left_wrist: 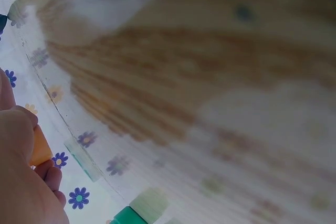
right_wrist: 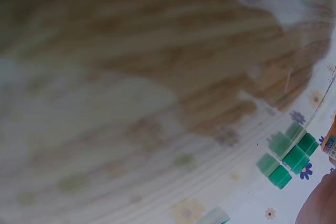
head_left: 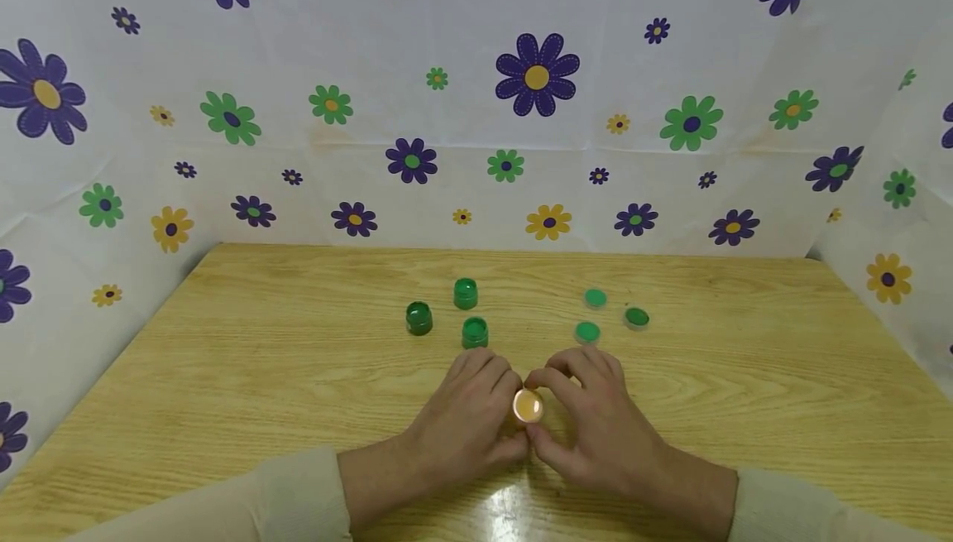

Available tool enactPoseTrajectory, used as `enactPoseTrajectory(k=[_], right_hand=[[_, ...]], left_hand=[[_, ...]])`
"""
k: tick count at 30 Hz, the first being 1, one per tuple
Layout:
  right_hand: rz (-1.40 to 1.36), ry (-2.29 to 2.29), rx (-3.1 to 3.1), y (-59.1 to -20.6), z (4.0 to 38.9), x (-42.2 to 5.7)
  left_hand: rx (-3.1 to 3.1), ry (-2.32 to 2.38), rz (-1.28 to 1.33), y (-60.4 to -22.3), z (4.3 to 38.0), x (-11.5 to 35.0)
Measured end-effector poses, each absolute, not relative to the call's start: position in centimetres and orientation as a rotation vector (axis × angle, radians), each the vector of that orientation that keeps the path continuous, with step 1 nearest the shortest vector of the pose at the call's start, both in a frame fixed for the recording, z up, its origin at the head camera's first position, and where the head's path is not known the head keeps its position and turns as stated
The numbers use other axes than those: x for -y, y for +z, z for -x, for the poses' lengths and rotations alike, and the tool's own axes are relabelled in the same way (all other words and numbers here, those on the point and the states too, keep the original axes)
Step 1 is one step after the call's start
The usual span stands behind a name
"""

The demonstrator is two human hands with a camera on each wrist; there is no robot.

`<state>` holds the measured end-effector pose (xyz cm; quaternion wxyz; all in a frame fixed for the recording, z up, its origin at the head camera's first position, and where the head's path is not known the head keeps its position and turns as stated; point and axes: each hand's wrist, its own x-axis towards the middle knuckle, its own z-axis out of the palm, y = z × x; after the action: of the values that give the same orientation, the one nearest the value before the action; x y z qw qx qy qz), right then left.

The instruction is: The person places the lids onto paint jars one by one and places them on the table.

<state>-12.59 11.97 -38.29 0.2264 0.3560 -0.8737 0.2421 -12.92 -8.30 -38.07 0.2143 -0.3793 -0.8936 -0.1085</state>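
A small orange paint jar with a pale, shiny round top is between my two hands, low in the middle of the head view. The left hand grips it from the left, its fingers curled. From the right, the right hand pinches it with thumb and forefinger at the rim. In the left wrist view the jar's orange side shows between the fingers. A printed label on the jar is at the right edge of the right wrist view, partly cut off.
Beyond the left hand stand three uncapped green paint jars. Three round green lids lie farther right on the wooden table. A white cloth with printed flowers hangs behind and at both sides.
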Motion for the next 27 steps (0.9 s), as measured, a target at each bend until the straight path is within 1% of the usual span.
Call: enactPoseTrajectory(k=[27], right_hand=[[-0.918,0.664,2.482,-38.07,12.37,-11.88]], left_hand=[[2.538,-0.222,1.050,-37.99,12.73,8.39]])
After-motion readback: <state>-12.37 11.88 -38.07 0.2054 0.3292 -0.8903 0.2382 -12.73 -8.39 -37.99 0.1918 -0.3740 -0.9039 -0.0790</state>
